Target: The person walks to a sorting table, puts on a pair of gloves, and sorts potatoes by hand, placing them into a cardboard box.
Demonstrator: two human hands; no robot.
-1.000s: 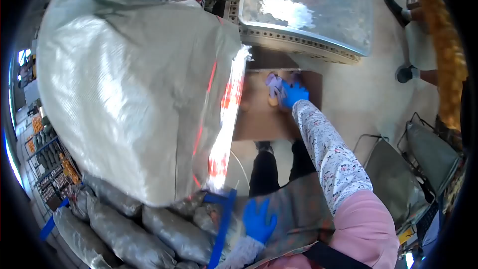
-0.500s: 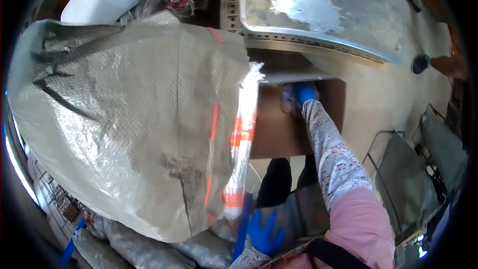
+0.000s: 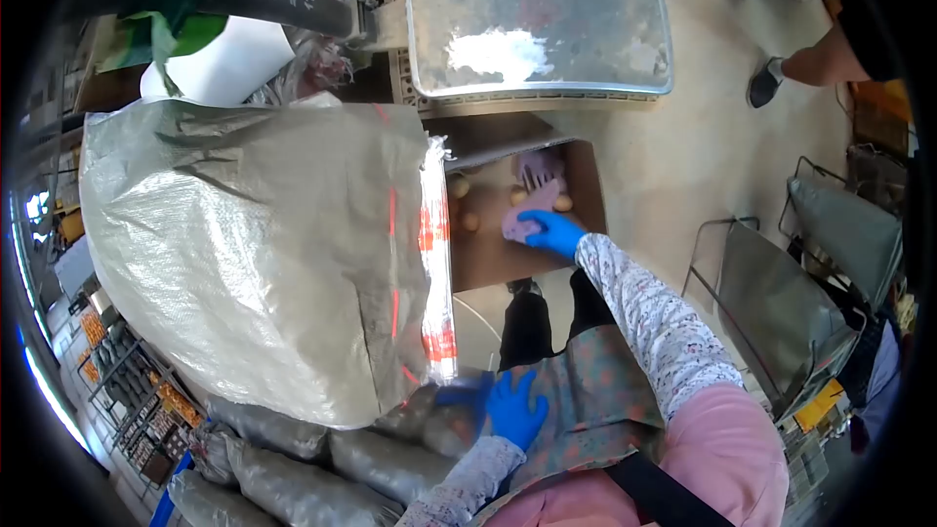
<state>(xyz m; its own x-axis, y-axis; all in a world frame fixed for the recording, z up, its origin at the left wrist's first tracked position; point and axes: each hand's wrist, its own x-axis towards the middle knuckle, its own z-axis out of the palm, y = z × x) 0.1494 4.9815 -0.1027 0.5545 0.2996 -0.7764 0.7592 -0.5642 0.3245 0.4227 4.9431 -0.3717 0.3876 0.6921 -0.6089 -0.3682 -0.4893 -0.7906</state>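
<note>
My right hand (image 3: 553,233), in a blue glove, grips a flat lilac piece (image 3: 536,210) over a cardboard box (image 3: 498,262); I cannot tell what kind of thing it is. Inside the box lies another lilac piece with dark slots (image 3: 540,169). Several small round tan things (image 3: 471,222) are scattered near it. My left hand (image 3: 516,410), also gloved in blue, is held above my lap with its fingers spread and nothing in them. Left of the box bulges a large woven sack (image 3: 254,254), beside a bundle of clear plastic with red-orange bands (image 3: 438,254).
A worn metal-topped stand (image 3: 556,29) is behind the box. Filled plastic bags (image 3: 303,478) lie below the sack. Folding chairs (image 3: 781,312) stand at right, and another person's legs (image 3: 825,63) show at upper right.
My right hand has come up from deep in the box and toward me, with the lilac piece in it. My left hand has risen slightly. The view has shifted.
</note>
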